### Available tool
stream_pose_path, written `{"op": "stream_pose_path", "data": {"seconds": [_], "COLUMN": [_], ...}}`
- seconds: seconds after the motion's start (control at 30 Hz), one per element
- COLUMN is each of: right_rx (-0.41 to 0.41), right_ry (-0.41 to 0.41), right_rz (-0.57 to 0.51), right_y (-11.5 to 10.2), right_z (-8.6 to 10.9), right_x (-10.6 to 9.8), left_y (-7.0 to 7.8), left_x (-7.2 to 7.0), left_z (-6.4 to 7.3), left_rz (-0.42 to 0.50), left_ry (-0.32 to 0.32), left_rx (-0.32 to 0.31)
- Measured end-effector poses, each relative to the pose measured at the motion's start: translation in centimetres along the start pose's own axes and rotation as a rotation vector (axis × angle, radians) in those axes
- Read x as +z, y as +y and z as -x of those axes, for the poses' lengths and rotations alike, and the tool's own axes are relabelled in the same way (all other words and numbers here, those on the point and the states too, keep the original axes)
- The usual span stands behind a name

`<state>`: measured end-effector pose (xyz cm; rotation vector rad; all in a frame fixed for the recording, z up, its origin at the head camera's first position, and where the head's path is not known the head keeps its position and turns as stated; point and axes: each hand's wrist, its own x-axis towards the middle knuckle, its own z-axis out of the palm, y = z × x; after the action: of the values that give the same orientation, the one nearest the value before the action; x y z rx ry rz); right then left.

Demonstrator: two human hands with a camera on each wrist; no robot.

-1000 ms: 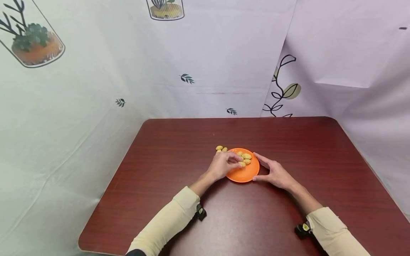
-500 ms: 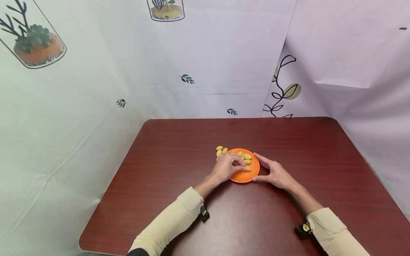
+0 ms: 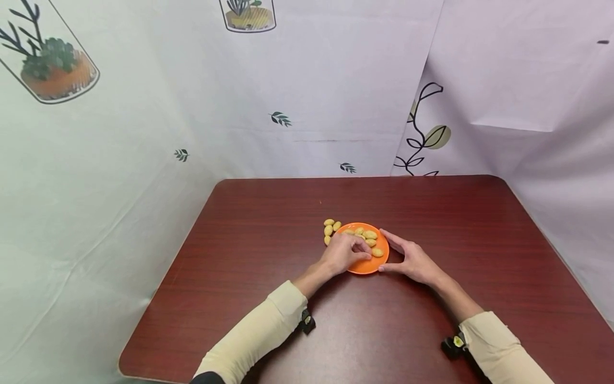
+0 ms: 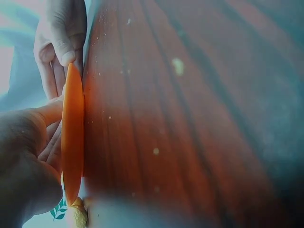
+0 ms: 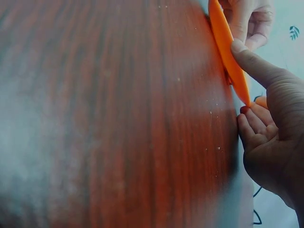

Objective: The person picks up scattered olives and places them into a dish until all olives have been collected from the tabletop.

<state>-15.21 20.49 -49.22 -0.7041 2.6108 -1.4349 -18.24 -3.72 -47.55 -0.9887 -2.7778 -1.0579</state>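
An orange plate (image 3: 357,268) sits on the table with several yellow, oval pieces (image 3: 370,234) on it, much like unshelled peanuts. My left hand (image 3: 341,253) reaches over the plate's left side, its thumb and fingertips right beside a single yellow piece (image 3: 377,253) near the front right. No piece shows between those fingertips. With its thumb and fingers spread along the right rim, my right hand (image 3: 412,261) holds the plate. In the right wrist view, the right thumb (image 5: 239,46) presses the plate's edge (image 5: 225,45).
Several more yellow pieces (image 3: 328,230) lie on the table just left of the plate, partly behind my left hand. The dark red-brown wooden table (image 3: 268,213) has a patterned white cloth (image 3: 312,80) hanging behind it.
My left hand has moved slightly right and forward over the plate, and the piece at its fingertips has shifted right. More pieces left of the plate show now. My right hand stays put.
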Motion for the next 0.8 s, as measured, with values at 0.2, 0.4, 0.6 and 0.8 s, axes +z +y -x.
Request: {"op": "stream_pose_path", "data": {"seconds": [0.2, 0.4, 0.6, 0.8], "right_rx": [-0.006, -0.01, -0.005, -0.007], "right_ry": [0.003, 0.003, 0.002, 0.001], "right_rz": [0.008, 0.009, 0.012, 0.01], "right_y": [0.0, 0.03, 0.02, 0.07], "right_z": [0.03, -0.01, -0.02, -0.06], "right_x": [-0.04, -0.05, -0.05, -0.02], "left_y": [0.18, 0.41, 0.34, 0.0], "left_x": [0.08, 0.08, 0.11, -0.09], "left_z": [-0.01, 0.01, 0.04, 0.02], "left_rz": [-0.029, -0.021, -0.047, 0.036], "left_ry": [-0.037, -0.069, -0.098, -0.104], "left_rx": [0.08, 0.08, 0.093, 0.107]}}
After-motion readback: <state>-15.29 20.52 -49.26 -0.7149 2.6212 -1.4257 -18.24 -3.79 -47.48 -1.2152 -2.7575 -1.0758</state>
